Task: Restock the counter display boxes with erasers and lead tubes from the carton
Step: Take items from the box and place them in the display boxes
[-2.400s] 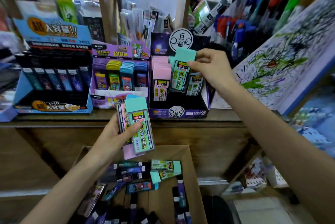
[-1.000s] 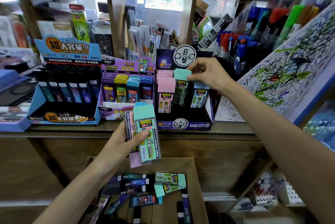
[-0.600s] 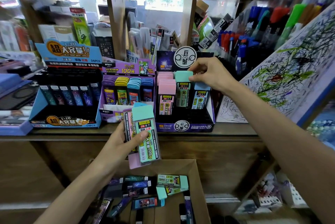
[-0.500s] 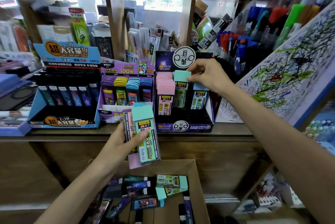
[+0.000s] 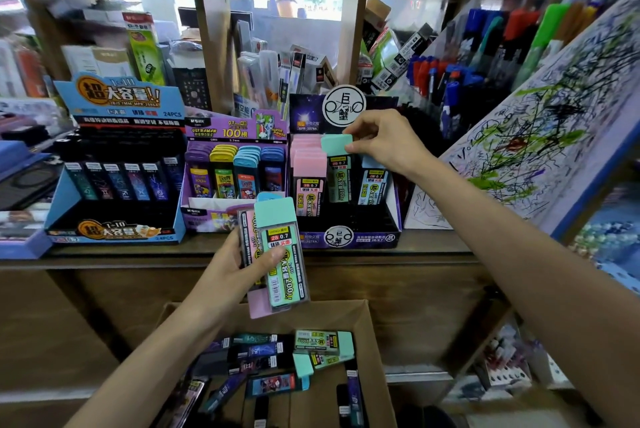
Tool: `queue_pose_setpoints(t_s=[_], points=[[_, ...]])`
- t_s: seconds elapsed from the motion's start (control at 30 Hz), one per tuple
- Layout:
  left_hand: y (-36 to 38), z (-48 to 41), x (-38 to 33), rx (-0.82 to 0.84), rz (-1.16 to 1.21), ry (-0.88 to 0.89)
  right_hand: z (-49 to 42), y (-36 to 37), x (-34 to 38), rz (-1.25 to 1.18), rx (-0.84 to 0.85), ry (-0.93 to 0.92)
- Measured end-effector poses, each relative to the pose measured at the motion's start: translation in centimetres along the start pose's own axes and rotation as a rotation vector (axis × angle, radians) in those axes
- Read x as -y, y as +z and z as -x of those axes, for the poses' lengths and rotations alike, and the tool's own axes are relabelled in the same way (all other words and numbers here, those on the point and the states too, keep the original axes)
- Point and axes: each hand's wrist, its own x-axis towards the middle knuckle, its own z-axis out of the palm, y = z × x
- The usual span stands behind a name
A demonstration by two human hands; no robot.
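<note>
My right hand [image 5: 384,143] pinches the teal cap of a lead tube [image 5: 338,169] standing in the middle slot of the dark purple display box [image 5: 349,237] on the counter. Pink-capped tubes [image 5: 309,171] fill the slot to its left, and a blue-capped one [image 5: 372,181] stands to its right. My left hand [image 5: 235,275] grips a stack of lead tubes [image 5: 280,254], teal on top and pink behind, above the open carton [image 5: 372,341]. More teal tubes [image 5: 323,344] and dark ones lie loose in the carton.
A purple display box [image 5: 235,164] with coloured tubes and a blue display box [image 5: 114,185] with dark tubes stand left on the wooden counter [image 5: 433,254]. A scribbled test board [image 5: 540,122] leans at right. Pen racks [image 5: 485,43] and shelves fill the back.
My right hand has lowered the teal tube into the middle slot of the dark purple box and still pinches its cap. My left hand and its stack have stayed in place.
</note>
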Motion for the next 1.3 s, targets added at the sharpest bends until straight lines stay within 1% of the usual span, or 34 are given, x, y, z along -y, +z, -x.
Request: queue_pose_setpoints(t_s=[0.13, 0.27, 0.33, 0.53, 0.67, 0.83, 0.93, 1.07, 1.1, 1.13, 1.17, 1.2, 1.27, 1.3], points=[[0.5, 0.1, 0.0, 0.015, 0.025, 0.010, -0.1, 0.2, 0.2, -0.004, -0.007, 0.017], [0.7, 0.1, 0.0, 0.016, 0.051, 0.012, 0.2, 0.0, 0.3, -0.138, -0.017, 0.074], [0.6, 0.0, 0.0, 0.017, 0.054, 0.015, 0.2, -0.2, 0.3, -0.151, -0.011, 0.083], [0.0, 0.0, 0.0, 0.021, 0.052, 0.038, 0.1, -1.1, 0.4, 0.038, 0.037, 0.030], [-0.4, 0.0, 0.3, 0.015, 0.052, 0.037, 0.8, -0.4, -0.2, 0.195, 0.061, -0.053], [-0.3, -0.1, 0.5, 0.005, 0.064, 0.035, 1.0, 1.1, -1.2, 0.446, -0.062, -0.121], [0.1, -0.1, 0.4, 0.008, 0.085, 0.034, 1.2, 1.3, -1.5, 0.536, -0.085, -0.213], [0.6, -0.2, 0.1, 0.019, 0.104, 0.044, 2.0, 1.2, -0.6, 0.674, -0.105, -0.273], [0.6, -0.2, 0.0, 0.019, 0.102, 0.050, 2.6, 1.4, -0.2, 0.660, -0.119, -0.289], [0.6, -0.3, 0.0, 0.020, 0.098, 0.058, 3.3, 1.8, 0.4, 0.578, -0.125, -0.296], [0.6, -0.3, 0.0, 0.023, 0.095, 0.063, 4.3, 2.2, 1.2, 0.425, -0.096, -0.274], [0.6, -0.4, 0.0, 0.026, 0.097, 0.066, 5.3, 2.7, 2.1, 0.228, -0.013, -0.214], [0.6, -0.5, 0.0, 0.034, 0.106, 0.068, 7.1, 3.5, 3.7, -0.164, 0.203, -0.029], [0.6, -0.6, 0.0, 0.038, 0.108, 0.069, 7.8, 3.8, 4.1, -0.267, 0.265, 0.040]])
